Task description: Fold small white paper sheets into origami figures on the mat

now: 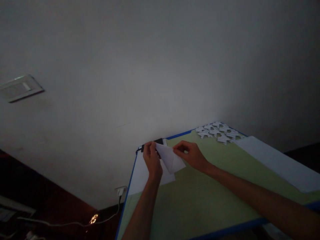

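Note:
Between my two hands, a folded sheet of white paper (171,159) is held up above the table, a crease running down it. My left hand (152,159) grips the paper's left corner, fingers curled and closed. At its upper right edge, my right hand (189,153) pinches the paper between thumb and forefinger. Below the left hand, a flat white sheet (140,178) lies on the table's left side, partly hidden by the hand and the folded paper.
The green table (195,203) has blue edges and stands against a grey wall (160,66). Several folded paper pieces (220,131) lie at the far right corner, beside white sheets (280,163). A dark object (159,141) sits at the back edge. A plug (120,191) with a cable is in the wall.

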### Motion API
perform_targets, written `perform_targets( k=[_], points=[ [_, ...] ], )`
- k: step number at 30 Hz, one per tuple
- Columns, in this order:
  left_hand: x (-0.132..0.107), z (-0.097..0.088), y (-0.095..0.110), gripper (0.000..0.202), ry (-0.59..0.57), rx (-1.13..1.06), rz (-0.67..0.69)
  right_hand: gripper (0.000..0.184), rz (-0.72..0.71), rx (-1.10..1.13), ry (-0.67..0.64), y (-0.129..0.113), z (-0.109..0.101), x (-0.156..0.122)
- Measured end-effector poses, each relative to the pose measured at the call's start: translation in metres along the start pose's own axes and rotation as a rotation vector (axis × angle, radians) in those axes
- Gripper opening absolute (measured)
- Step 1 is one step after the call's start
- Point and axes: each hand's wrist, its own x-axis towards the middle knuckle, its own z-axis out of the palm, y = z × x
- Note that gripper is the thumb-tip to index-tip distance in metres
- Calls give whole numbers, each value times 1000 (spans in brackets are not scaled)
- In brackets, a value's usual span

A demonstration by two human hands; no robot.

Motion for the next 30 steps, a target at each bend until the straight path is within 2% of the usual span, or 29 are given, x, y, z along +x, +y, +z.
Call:
perform_targets(
  k=[5, 11, 18, 24, 27, 30],
  points=[
    [0, 1, 1, 21, 42, 14, 51, 7, 1, 24, -3, -3, 2, -1],
    [1, 1, 1, 25, 26, -28, 11, 8, 8, 11, 0, -2, 3, -2],
    [2, 1, 3, 24, 91, -77, -4, 8, 1, 13, -7, -6, 4, -3],
    [17, -9, 3, 23, 195, -86, 67, 7, -4, -9, 36, 1, 3, -3],
    [18, -9, -1, 23, 154, -31, 73, 8, 4, -3, 73, 5, 1, -1],
    [14, -5, -6, 25, 63, 3, 14, 10, 27, 33, 85, 7, 0, 0]
  ],
)
